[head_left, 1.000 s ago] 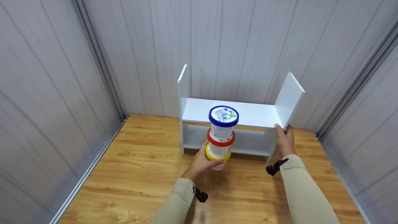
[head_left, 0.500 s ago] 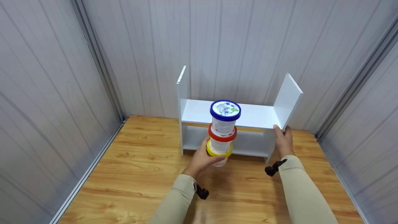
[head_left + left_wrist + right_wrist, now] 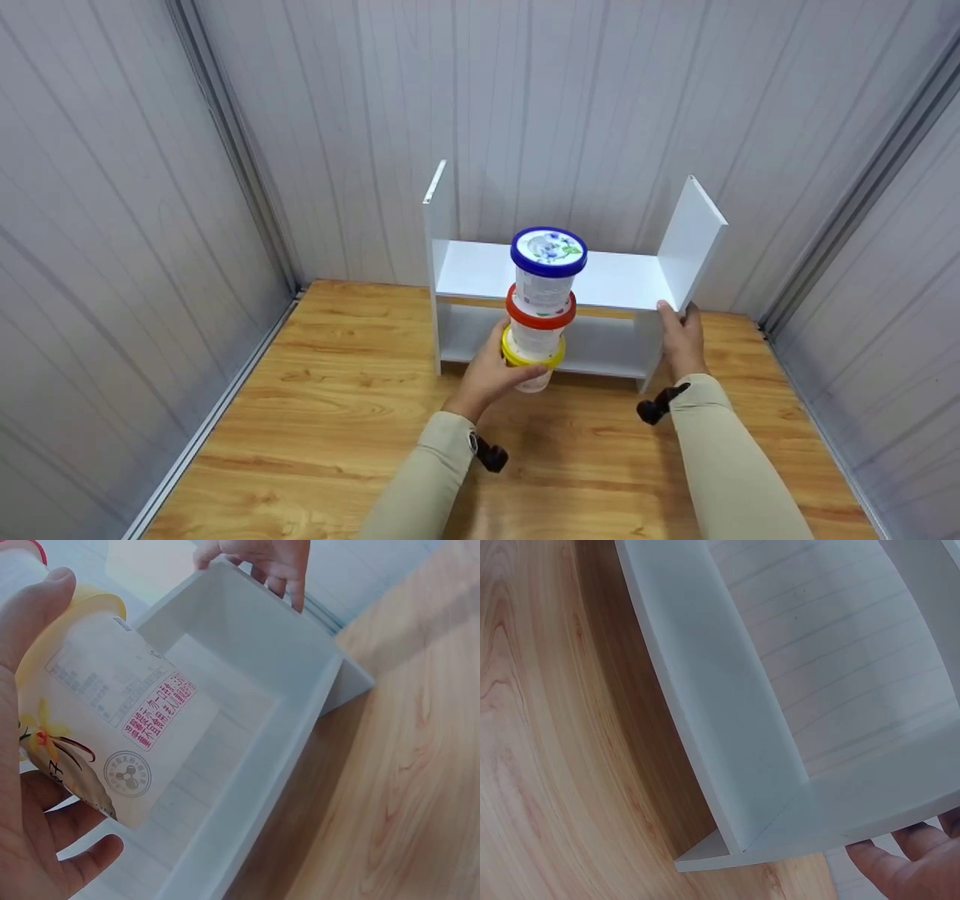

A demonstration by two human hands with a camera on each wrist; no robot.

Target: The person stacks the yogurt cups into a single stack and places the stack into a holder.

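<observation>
My left hand [image 3: 487, 376] grips the lowest of three stacked tubs, the one with a yellow lid [image 3: 533, 357]; its printed white side [image 3: 120, 720] fills much of the left wrist view. On it stand a red-lidded tub [image 3: 541, 319] and, on top, a blue-lidded tub [image 3: 548, 259] with a flower print. The stack is held in front of a white two-tier shelf [image 3: 615, 281]. At the shelf's right side panel, my right hand [image 3: 682, 341] holds the edge, thumb in front and fingers around the outside. In the right wrist view, fingertips [image 3: 874, 859] touch the panel.
The shelf stands on a wood-grain tabletop [image 3: 330, 420] near the pale panelled back wall [image 3: 375, 150]. Its two side panels rise above the upper board. Similar walls flank the table on the left and right.
My left hand has raised the stack of tubs and moved it slightly forward and right, toward the upper board. My right hand keeps its hold on the shelf side.
</observation>
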